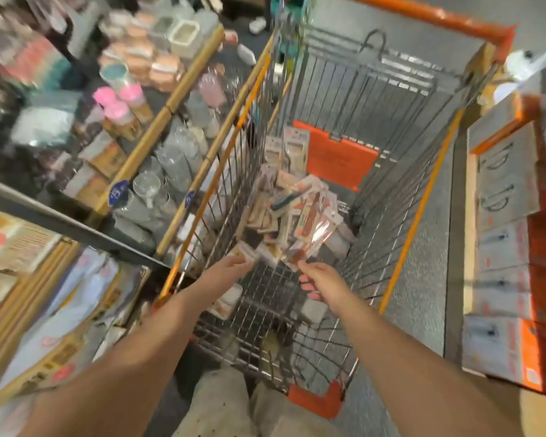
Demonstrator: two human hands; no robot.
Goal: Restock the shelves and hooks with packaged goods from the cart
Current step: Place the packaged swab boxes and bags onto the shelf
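Both my arms reach down into a wire shopping cart [423,197] with orange trim. A heap of small packaged goods [284,209] on cards lies on the cart's floor toward its left side. My left hand [230,269] grips a small carded packet [245,252] at the near edge of the heap. My right hand [322,282] pinches the lower end of a clear plastic packet [312,238] with a red-brown item inside, which points up and away over the heap. The view is blurred by motion.
Shelves [158,127] with wooden front rails stand at the left, holding glass jars, pink-lidded containers and boxed goods. Flat packaged goods [60,310] lie on the lower left shelf. Orange-and-white boxes [511,247] are stacked to the right of the cart. Grey floor shows beyond.
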